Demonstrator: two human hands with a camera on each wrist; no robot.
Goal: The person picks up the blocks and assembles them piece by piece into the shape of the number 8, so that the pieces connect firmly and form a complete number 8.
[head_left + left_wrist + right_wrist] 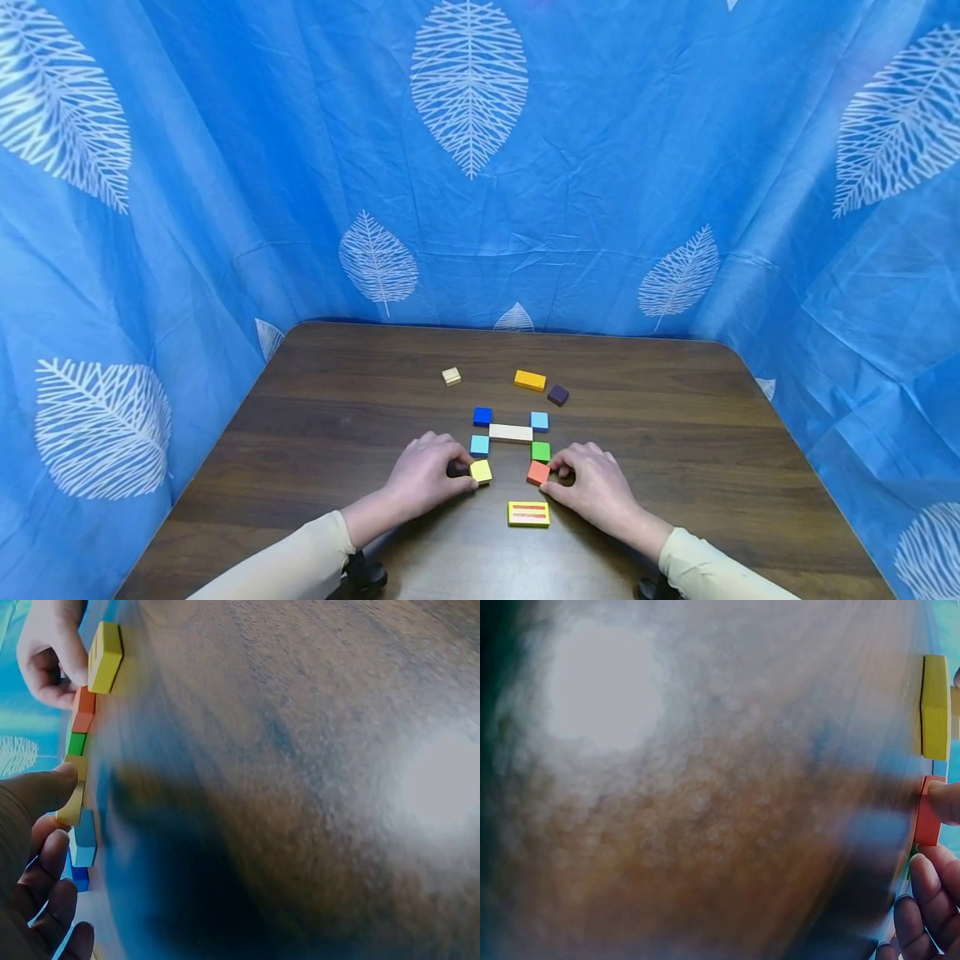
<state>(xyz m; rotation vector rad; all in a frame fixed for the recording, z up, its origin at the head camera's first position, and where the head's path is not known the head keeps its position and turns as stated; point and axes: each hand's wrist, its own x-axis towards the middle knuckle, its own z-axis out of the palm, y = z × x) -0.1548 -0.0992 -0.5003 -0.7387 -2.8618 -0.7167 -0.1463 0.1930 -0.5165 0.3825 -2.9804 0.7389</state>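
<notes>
My left hand [427,473] pinches a small yellow block [480,472] between thumb and finger, just below a light blue block [479,446]. Opposite it, my right hand [596,483] pinches a red-orange block [537,472], close below a green block [540,451]. In the right wrist view the thumb lies against the near face of that red-orange block [929,814]. Farther back, a long cream block [511,433] spans between the two columns, with a dark blue block [482,416] and another light blue block [539,421] at its ends.
Nearer the body lies a yellow rectangular block [528,514] with red stripes. Behind the arrangement are a small ridged cream block [451,377], an orange block [530,380] and a dark purple block [557,394]. A blue leaf-patterned curtain [570,208] surrounds the wooden table [315,450].
</notes>
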